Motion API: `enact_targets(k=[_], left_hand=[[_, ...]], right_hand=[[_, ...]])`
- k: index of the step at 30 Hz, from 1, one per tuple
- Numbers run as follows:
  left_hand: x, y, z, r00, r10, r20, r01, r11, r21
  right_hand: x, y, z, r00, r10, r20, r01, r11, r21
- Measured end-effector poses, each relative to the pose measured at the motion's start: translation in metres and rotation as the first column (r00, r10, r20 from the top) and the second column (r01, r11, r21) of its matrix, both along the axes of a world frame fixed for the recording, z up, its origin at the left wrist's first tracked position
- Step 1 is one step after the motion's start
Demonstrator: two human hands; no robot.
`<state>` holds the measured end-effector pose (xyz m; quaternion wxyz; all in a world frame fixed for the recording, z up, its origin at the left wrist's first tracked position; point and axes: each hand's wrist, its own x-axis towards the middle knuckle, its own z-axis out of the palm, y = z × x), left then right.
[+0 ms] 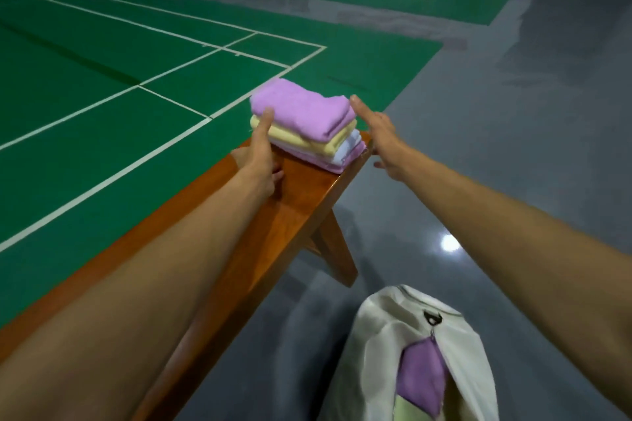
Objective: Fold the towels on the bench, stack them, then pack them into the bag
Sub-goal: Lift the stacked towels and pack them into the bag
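Here, left of the frame's centre, the left hand (261, 154) is laid on the glossy brown wooden bench (290, 215). Its thumb is held straight and pressed against the near left corner of the stack of folded terry towels (318, 137). The other fingers are loosely bent above the bench top, and nothing is enclosed by them.

The stack is set at the far end of the bench, just above the middle of the frame, directly between the two hands. Its long axis is judged to run from upper left to lower right, so a squeeze from both sides would be called for to lift it whole.

Four layers can be made out: a lilac towel (301, 109) on top, a pale yellow towel (307, 143) beneath, then a white towel (349, 145) and a second lilac towel (328, 164) at the bottom. The edges are fairly even, though the top layer is bulged.

Further right, the right hand (379, 133) is held flat, fingers straight and together, the forefinger tip at the top layer's right edge. Contact there cannot be confirmed, so the left hand is counted the nearer.

At the lower right, well apart from the stack, the cream canvas bag (376, 335) lies open on the grey floor, with a lilac cloth (422, 376) seen inside.
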<state>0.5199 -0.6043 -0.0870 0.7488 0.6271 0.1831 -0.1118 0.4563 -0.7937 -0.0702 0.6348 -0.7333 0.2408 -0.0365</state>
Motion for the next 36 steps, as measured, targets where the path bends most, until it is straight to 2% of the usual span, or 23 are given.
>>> enact_targets(k=[4,6,9,13,16,22,24,27,29,33,36], left_hand=[[0.031,-0.029,0.009,0.994,-0.109,-0.029,0.108,0.994,-0.035],[0.040,-0.039,0.004,0.996,-0.085,-0.040,0.084,0.996,-0.015],[0.036,-0.052,-0.002,0.998,-0.070,-0.008,0.070,0.997,0.008],[0.008,-0.063,0.000,0.992,-0.124,-0.005,0.124,0.992,-0.032],[-0.029,-0.064,0.002,0.958,-0.282,-0.044,0.276,0.955,-0.106],[-0.137,-0.084,-0.021,0.824,-0.566,0.038,0.561,0.803,-0.200],[-0.182,-0.092,-0.038,0.784,-0.620,-0.008,0.600,0.762,-0.245],[-0.237,-0.096,-0.073,0.711,-0.700,-0.070,0.630,0.678,-0.378],[-0.269,-0.091,-0.104,0.653,-0.744,-0.142,0.661,0.651,-0.374],[-0.312,-0.071,-0.151,0.587,-0.734,-0.341,0.638,0.679,-0.363],[-0.328,-0.054,-0.198,0.601,-0.617,-0.508,0.485,0.787,-0.381]], right_hand=[[0.040,-0.008,-0.010,0.994,0.100,-0.042,-0.102,0.993,-0.065],[0.044,-0.006,-0.011,0.989,0.129,-0.069,-0.135,0.986,-0.101],[0.040,-0.012,-0.017,0.983,0.135,-0.126,-0.145,0.987,-0.071],[0.010,-0.007,-0.012,0.983,0.162,-0.085,-0.152,0.981,0.119],[-0.034,-0.010,-0.014,0.979,0.191,-0.065,-0.169,0.952,0.255],[-0.185,-0.049,-0.049,0.984,0.178,0.005,-0.155,0.837,0.525],[-0.232,-0.054,-0.066,0.986,0.168,0.006,-0.139,0.798,0.587],[-0.288,-0.048,-0.099,0.987,0.129,-0.096,-0.045,0.795,0.605],[-0.321,-0.040,-0.121,0.982,0.113,-0.149,0.009,0.765,0.644],[-0.370,-0.022,-0.173,0.962,0.120,-0.244,0.089,0.708,0.700],[-0.378,-0.015,-0.216,0.943,0.100,-0.318,0.183,0.643,0.744]])
